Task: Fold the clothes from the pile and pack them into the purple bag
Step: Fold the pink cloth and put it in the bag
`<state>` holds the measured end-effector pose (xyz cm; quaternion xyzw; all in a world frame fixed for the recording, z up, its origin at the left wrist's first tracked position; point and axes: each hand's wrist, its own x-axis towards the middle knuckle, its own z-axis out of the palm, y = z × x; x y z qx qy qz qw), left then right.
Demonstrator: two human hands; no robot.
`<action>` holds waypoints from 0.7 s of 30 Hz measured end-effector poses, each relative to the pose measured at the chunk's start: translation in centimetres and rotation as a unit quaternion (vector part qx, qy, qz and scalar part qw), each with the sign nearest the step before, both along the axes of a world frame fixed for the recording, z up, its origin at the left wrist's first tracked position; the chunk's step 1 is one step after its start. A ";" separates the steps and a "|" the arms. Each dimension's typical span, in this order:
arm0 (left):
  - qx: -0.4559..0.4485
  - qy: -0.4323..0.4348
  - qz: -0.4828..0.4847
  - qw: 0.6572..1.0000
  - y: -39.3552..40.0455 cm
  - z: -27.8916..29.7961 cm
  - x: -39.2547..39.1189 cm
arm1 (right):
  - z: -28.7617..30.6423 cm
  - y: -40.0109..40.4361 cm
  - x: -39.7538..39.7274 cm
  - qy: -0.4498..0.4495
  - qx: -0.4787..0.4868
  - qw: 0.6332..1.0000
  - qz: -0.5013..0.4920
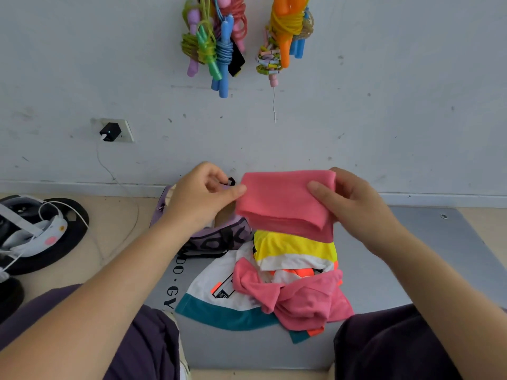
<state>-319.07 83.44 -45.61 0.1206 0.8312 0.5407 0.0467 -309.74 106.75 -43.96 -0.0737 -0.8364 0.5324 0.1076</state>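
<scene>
A folded pink cloth [285, 204] is held up in the air by both hands, above the pile of clothes [277, 281] and just to the right of the purple bag [219, 234]. The right hand [354, 204] grips the cloth's right edge, thumb curled over the front face and the other fingers [336, 171] wrapped behind it. The left hand [200, 196] meets the cloth's left edge, thumb tip and curled fingers pinching the corner there.

The pile lies on a grey mat [411, 256] on the floor, directly below the cloth and between the person's knees in dark trousers [384, 344]. In the pile, a yellow and white garment [293, 248] sits nearest the cloth, a crumpled pink garment [301, 294] lies nearer the person, and a white piece with a teal border [219, 305] spreads out to the left under them.

The bag sits at the far left corner of the mat, touching the pile's upper left side, its opening partly hidden behind the left hand. Black lettering shows on its front.

Left of the bag, on the tan floor, lie a white headset [33, 226] and a black round object [65, 237], with a thin white cable running up to a charger [110, 131] in a wall socket. On the wall above the cloth hang bundles of coloured skipping ropes [219, 42].
</scene>
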 end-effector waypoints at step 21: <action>0.050 -0.146 -0.077 0.985 -6.9 -12.2 -15.7 | -13.9 -9.7 -20.2 -0.156 -0.298 0.932 0.136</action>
